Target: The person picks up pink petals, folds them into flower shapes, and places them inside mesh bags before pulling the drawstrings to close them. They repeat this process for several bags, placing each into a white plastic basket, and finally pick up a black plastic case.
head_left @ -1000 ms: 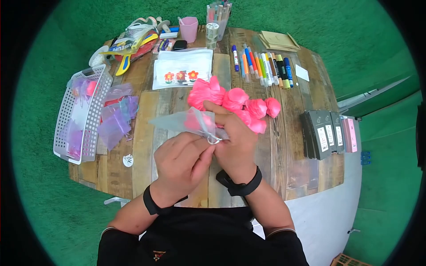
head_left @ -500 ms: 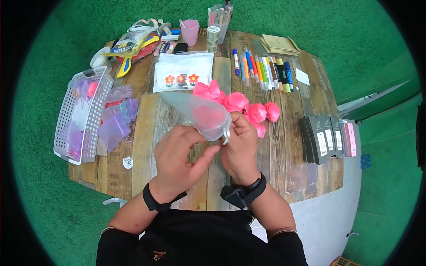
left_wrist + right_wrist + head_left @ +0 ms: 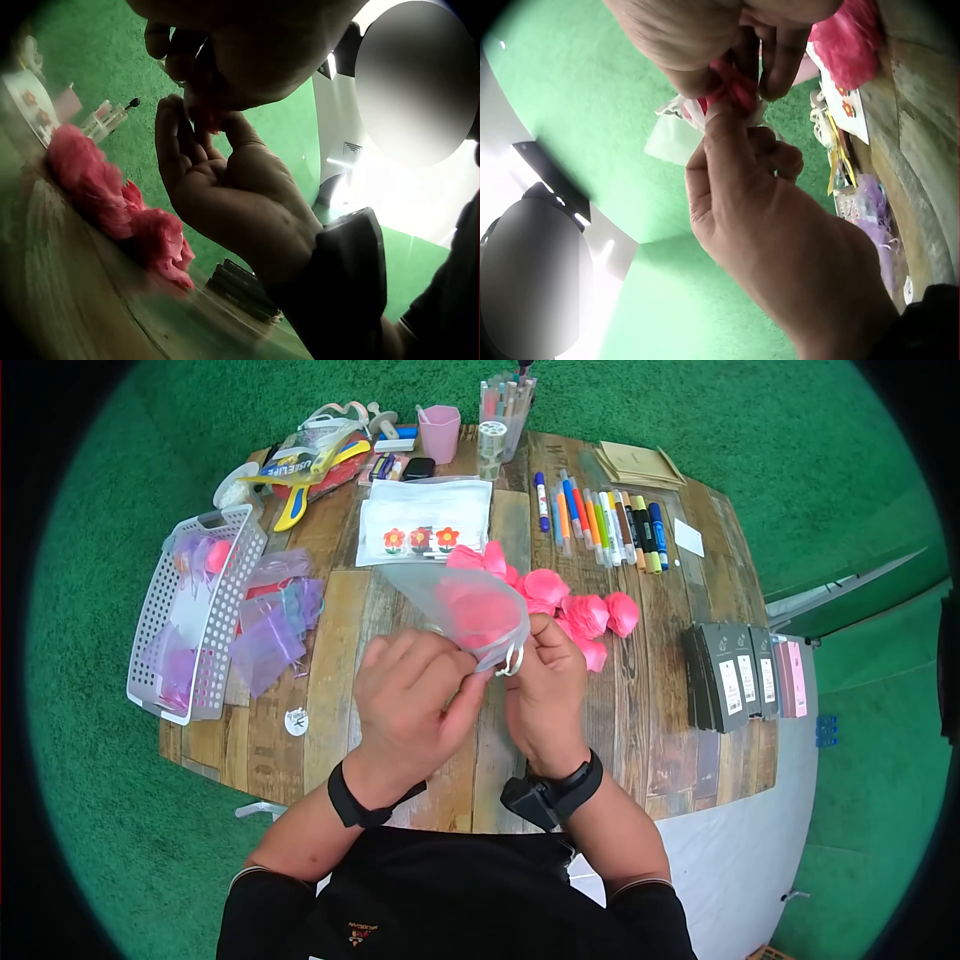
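Saw a sheer white drawstring pouch (image 3: 432, 592) held up over the middle of the tabletop (image 3: 640, 760), just left of a heap of pink petals (image 3: 585, 615), with the closed end pointing far left and pink showing through the mesh. Pinched at the near-left edge of the mouth between thumb and fingers of the left hand (image 3: 412, 695), and at the right edge, beside the white drawstring loop (image 3: 513, 658), by the right hand (image 3: 548, 700). Couldn't tell cloth from petals right between the fingertips, even in the wrist views. Looked super light, basically weightless. Seemed soft and floppy too, with zero stiffness, so likely to collapse without some spreading at the mouth. Probably a bit slick, and maybe easy to snag or tear with a hard yank. Seemed best held by the rim, one side per hand, leaving the belly alone to avoid squashing the pink filling. Wouldn't have tugged that loop with pink bits so close to the mouth, tbh. Probably crumply and prone to spilling.
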`<state>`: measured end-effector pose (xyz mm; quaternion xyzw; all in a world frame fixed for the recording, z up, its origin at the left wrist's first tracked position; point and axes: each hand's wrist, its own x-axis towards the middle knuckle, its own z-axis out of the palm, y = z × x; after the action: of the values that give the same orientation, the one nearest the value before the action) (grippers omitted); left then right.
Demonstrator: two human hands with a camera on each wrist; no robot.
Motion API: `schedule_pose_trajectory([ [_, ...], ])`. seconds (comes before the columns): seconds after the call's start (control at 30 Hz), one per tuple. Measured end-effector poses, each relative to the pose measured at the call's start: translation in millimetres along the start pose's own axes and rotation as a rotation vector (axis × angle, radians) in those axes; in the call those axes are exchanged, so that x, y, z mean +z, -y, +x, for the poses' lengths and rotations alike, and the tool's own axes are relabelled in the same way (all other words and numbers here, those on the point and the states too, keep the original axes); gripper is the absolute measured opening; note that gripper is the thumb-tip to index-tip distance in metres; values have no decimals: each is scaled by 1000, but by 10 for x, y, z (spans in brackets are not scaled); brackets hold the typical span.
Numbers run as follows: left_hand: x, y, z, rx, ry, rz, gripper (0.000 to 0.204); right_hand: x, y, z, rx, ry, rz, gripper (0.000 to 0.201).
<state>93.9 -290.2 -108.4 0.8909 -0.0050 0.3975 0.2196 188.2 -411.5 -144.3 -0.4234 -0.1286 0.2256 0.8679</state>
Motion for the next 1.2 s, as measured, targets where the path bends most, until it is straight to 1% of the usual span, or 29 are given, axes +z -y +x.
schedule_pose_trajectory([
  [0.03,22,-12,-18,7,15,1,18,22,8,0,22,-33,46,10],
  [0.17,178,-55,-96,-11,55,-71,16,-32,10,-4,106,-3,184,13],
  [0.23,223,-88,-90,-61,55,-140,15,7,13,-5,149,-4,243,15],
  [0.33,188,-163,-96,-116,70,-238,14,-13,25,-14,131,35,206,14],
  [0.43,86,-190,-40,-113,106,-268,14,-86,55,37,75,58,-97,14],
  [0.47,60,-193,-27,-103,118,-268,14,-129,38,41,26,70,-189,14],
  [0.53,36,-199,-19,-157,179,-314,13,-186,11,76,-78,101,-373,16],
  [0.57,7,-189,-20,-183,213,-332,13,-192,22,93,-63,100,-434,17],
  [0.63,-214,-184,3,-262,232,-339,15,-152,93,104,-20,95,-549,19],
  [0.67,-314,-150,-3,-299,242,-342,18,-168,87,108,0,109,-551,19],
  [0.77,-501,219,-19,-271,43,-21,45,-162,83,103,47,154,-532,18],
  [0.87,-424,466,-125,-571,243,-579,73,-80,102,74,71,185,-461,17],
  [0.97,-230,438,-300,-791,304,-1138,81,-75,57,70,82,209,-414,16],
  [1.0,-221,406,-280,-800,314,-1118,78,-95,31,72,85,217,-418,15],
  [1.1,-177,368,-253,-855,263,-1022,76,-140,13,84,108,238,-463,15],
  [1.2,-188,296,-211,-630,255,-801,68,-176,0,103,145,270,-459,15],
])
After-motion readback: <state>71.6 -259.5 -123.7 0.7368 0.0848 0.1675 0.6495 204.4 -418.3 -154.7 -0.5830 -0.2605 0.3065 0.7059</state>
